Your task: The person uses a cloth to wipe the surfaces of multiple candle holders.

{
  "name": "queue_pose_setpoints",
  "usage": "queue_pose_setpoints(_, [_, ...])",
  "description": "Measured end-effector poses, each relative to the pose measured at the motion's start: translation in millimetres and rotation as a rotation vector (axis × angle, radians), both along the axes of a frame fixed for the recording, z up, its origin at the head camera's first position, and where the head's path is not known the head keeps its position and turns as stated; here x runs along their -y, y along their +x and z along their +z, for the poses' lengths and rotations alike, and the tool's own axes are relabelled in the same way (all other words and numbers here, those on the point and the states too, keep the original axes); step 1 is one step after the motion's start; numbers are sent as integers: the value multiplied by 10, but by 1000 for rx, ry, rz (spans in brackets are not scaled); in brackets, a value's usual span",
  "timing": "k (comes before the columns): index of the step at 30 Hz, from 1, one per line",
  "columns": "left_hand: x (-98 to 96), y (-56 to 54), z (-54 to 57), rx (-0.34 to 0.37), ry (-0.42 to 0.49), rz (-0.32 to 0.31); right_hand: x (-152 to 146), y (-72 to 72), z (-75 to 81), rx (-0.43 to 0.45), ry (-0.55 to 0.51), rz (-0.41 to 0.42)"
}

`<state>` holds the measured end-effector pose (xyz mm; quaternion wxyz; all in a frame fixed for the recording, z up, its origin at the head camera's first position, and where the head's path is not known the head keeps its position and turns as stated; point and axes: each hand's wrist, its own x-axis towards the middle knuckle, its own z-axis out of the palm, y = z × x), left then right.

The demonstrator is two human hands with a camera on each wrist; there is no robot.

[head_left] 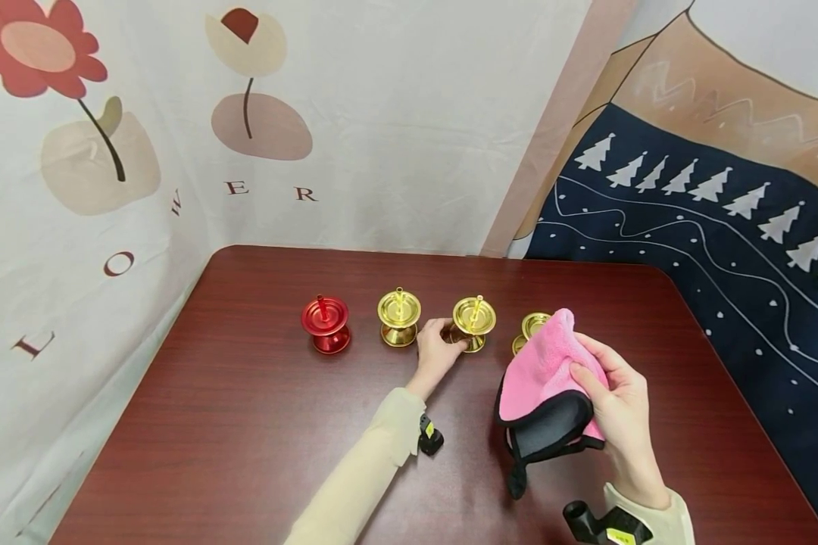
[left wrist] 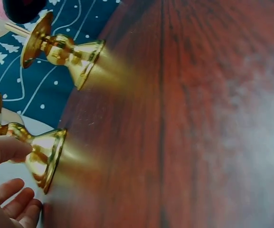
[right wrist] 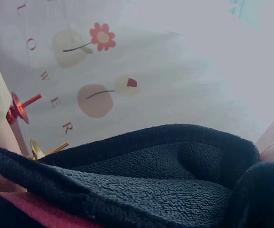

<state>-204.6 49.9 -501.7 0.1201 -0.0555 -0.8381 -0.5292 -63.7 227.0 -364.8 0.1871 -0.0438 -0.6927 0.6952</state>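
In the head view my left hand [head_left: 436,354] grips a gold candlestick [head_left: 474,316], the third from the left, low on its stem. The left wrist view shows the thumb against that candlestick [left wrist: 44,154], with the other fingers below it. My right hand [head_left: 623,401] holds a pink cloth [head_left: 541,371] between thumb and fingers. The cloth has a dark grey underside and black edging, and a black strap end hangs down. Behind the cloth stands another gold candlestick [head_left: 535,324], partly hidden. In the right wrist view the cloth's grey side [right wrist: 151,190] fills the lower part.
A red candlestick [head_left: 325,322] and a gold candlestick [head_left: 398,314] stand upright left of my left hand, in the same row. All stand on a dark red-brown wooden table [head_left: 245,454]. Behind the table hang a white flower-print curtain [head_left: 395,151] and a navy tree-print one [head_left: 654,227].
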Motion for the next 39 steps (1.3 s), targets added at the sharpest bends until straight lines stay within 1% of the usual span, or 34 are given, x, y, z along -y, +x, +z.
queue_pose_setpoints(2, [36, 21, 18, 17, 25, 3, 0, -4, -4, -4, 4, 2])
queue_pose_setpoints(8, [165, 91, 48, 35, 104, 6, 16, -13, -4, 5, 23, -4])
queue_pose_setpoints(13, [270, 154, 36, 49, 124, 12, 25, -12, 6, -16, 11, 18])
queue_pose_setpoints(16, [336, 196, 64, 36, 118, 22, 31, -12, 4, -30, -2, 36])
queue_pose_setpoints(20, [423, 242, 142, 27, 126, 63, 38, -17, 2, -27, 3, 33])
queue_pose_setpoints(25, [533, 276, 189, 13, 157, 120, 40, -26, 3, -18, 11, 32])
queue_pose_setpoints(33, [690, 267, 165, 39, 163, 229, 51, -42, -13, -13, 7, 39])
queue_pose_setpoints(39, [752, 212, 122, 28, 157, 290, 55, -47, -26, -16, 3, 41])
